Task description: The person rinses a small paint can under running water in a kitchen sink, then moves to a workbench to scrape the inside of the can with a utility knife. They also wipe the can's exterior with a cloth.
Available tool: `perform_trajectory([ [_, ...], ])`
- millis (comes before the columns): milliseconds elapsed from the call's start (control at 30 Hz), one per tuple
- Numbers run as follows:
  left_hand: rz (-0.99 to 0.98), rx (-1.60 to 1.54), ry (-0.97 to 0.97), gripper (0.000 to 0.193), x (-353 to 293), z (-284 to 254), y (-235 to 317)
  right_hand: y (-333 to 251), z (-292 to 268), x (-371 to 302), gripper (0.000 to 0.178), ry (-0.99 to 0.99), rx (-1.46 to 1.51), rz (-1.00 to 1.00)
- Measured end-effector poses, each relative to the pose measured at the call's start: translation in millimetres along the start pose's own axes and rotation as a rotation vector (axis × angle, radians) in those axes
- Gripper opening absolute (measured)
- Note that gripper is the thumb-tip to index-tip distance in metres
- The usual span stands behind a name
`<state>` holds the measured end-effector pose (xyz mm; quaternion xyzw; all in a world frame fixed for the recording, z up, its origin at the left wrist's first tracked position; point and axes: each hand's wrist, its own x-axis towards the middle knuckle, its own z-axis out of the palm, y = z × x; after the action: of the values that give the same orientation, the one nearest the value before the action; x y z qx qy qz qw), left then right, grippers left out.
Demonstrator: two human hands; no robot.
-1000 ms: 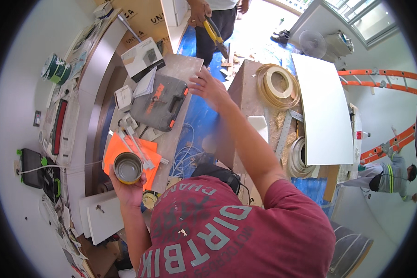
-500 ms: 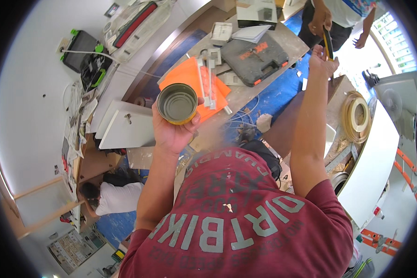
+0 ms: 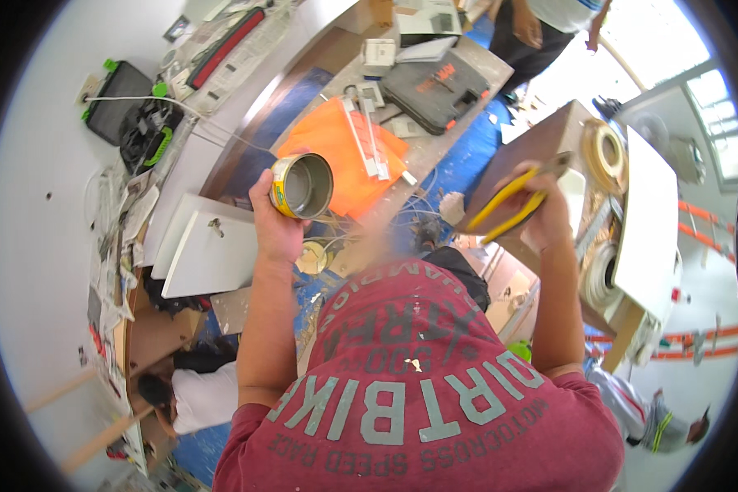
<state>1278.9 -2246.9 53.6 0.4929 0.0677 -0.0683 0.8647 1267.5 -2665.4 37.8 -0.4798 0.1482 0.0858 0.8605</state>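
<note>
Raised at the centre left, my left hand (image 3: 280, 236) is closed round an open tin can (image 3: 280, 187) with a yellow label. The can is tilted, so its bare metal inside shows and looks empty. On the right, my right hand (image 3: 552, 215) is closed on pliers (image 3: 500, 197) with yellow handles. Their dark jaws point up and right, while the handles spread toward the middle. The two hands are well apart, and the pliers do not touch the can. Behind the can, an orange cloth (image 3: 316, 131) lies on a worktable (image 3: 477, 75).
A dark tool case (image 3: 418, 92) and white strips (image 3: 366, 138) lie on the worktable. Coiled edging (image 3: 605, 154) rests at right beside a white panel (image 3: 652, 221). Another person (image 3: 549, 18) stands at the upper right; one in white (image 3: 207, 389) is low at left. Blue sheeting (image 3: 459, 156) covers the floor.
My right hand has drawn back from the other person's hand at the upper right, bringing the pliers with it. My left hand has moved slightly left and turned the can sideways.
</note>
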Motion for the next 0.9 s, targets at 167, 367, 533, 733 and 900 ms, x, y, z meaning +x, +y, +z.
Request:
perform_trajectory([
  [167,-0.067,0.124,-0.165,0.065,-17,-41,12,77,106,-139,0.047,0.062,-0.177,0.136],
  [367,-0.064,0.357,-0.363,0.054,-46,-45,3,134,171,-251,0.058,0.140,-0.113,0.202],
  [533,0.134,0.904,-0.494,0.041,-58,-20,-17,171,161,-274,0.038,0.364,-0.518,0.121],
  [733,-0.260,0.587,-0.636,0.056,-75,-1,-53,196,116,-311,0.020,0.286,-0.431,0.223],
  [900,-0.201,0.808,-0.836,0.057,-106,40,-81,254,83,-346,0.034,0.205,-0.418,0.139],
])
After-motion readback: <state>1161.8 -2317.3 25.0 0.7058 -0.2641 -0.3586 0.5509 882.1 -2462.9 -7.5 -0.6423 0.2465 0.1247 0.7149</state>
